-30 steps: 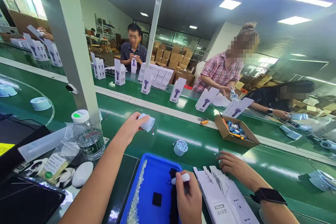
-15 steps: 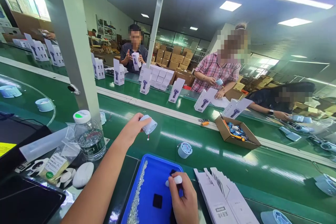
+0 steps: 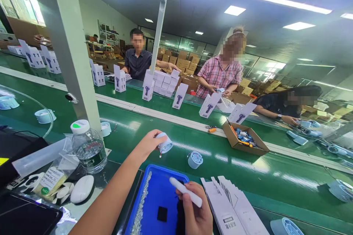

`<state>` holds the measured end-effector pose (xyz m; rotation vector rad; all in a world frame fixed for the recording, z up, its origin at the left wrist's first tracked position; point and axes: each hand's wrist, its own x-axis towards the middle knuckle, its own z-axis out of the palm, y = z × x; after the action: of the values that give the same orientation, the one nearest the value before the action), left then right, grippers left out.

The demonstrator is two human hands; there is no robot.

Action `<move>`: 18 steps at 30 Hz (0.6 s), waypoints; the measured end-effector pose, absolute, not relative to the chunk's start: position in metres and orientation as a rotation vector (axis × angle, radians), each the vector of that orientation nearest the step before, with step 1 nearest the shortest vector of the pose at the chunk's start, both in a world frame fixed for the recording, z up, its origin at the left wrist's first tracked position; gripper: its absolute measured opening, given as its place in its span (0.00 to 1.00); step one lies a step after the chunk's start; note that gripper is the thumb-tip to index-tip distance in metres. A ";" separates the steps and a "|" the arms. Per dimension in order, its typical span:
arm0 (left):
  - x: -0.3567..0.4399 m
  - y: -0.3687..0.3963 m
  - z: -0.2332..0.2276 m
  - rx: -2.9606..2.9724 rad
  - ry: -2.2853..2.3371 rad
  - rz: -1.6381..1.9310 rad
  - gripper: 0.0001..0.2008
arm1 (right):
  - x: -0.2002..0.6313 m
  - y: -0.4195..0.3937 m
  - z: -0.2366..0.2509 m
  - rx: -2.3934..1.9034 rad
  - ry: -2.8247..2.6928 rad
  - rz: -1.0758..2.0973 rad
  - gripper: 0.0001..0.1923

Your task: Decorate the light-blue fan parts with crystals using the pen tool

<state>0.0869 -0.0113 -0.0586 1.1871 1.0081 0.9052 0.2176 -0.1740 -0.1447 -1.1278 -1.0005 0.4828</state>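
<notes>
My left hand is closed round the rim of a light blue round fan housing, held above the green belt, with a short wire and small white plug hanging below it. In my right hand is a white pen-shaped tool, gripped between thumb and fingers and pointing up and left. The right hand is over the right side of a blue tray. A black square pad and a strip of small clear pieces lie in that tray. Another fan housing rests on the belt beyond.
Flat white cartons lie right of the tray. On the left stand a water bottle and a metal post. A cardboard box of parts sits on the belt's divider. Co-workers work across the line among upright printed boxes.
My left hand has shifted slightly right and down in view with the housing. The white tool has turned in my right hand and shows lengthwise. A co-worker opposite now reaches toward stacked white boxes.
</notes>
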 end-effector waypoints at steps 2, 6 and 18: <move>0.094 -0.014 -0.060 1.218 0.992 0.852 0.19 | 0.221 -0.174 -0.145 -1.083 -0.899 0.505 0.08; 0.107 -0.021 -0.059 1.225 0.980 0.801 0.19 | 0.228 -0.172 -0.148 -1.065 -0.917 0.523 0.11; 0.113 -0.033 -0.050 1.253 0.925 0.733 0.20 | 0.222 -0.170 -0.143 -1.098 -0.850 0.506 0.12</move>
<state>0.1134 -0.0326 -0.0495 1.2527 0.9251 0.7326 0.2223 -0.1700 -0.1426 -1.0980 -0.8504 0.5064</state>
